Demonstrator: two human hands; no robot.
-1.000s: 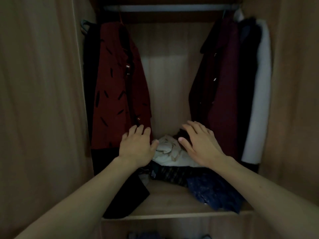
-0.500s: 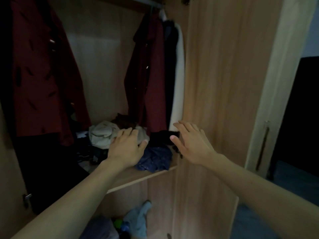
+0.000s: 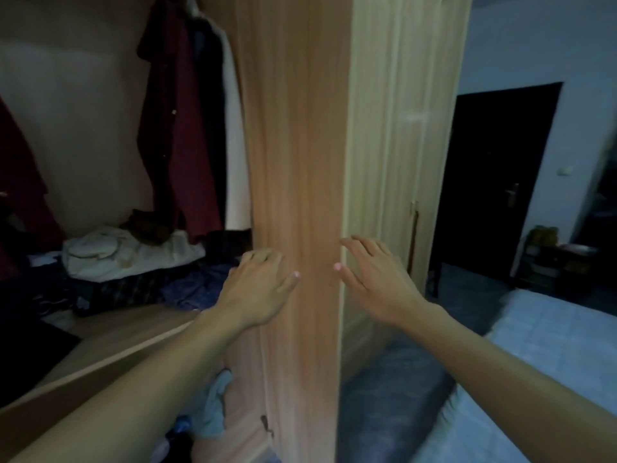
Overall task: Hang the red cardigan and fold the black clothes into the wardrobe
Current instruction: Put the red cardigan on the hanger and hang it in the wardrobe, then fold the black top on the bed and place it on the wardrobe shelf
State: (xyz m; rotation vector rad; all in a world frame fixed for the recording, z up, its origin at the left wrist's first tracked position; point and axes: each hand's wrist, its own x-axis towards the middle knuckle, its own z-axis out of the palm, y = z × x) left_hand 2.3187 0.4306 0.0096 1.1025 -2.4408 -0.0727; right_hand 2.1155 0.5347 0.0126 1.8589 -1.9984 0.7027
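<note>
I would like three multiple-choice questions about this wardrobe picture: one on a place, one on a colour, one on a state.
1. Where does the white cloth lie?
A. on the wardrobe shelf
B. on the bed
C. on the floor

2. What colour is the bed cover?
A. red
B. light blue
C. green

3. How are the two hands?
A. both gripping clothes
B. one holding a hanger
C. both open and empty

Answers: 1 A, it sits on the pile on the shelf. 2 B, the cover at right is pale blue. 3 C, the left hand and right hand have spread fingers and hold nothing.
</note>
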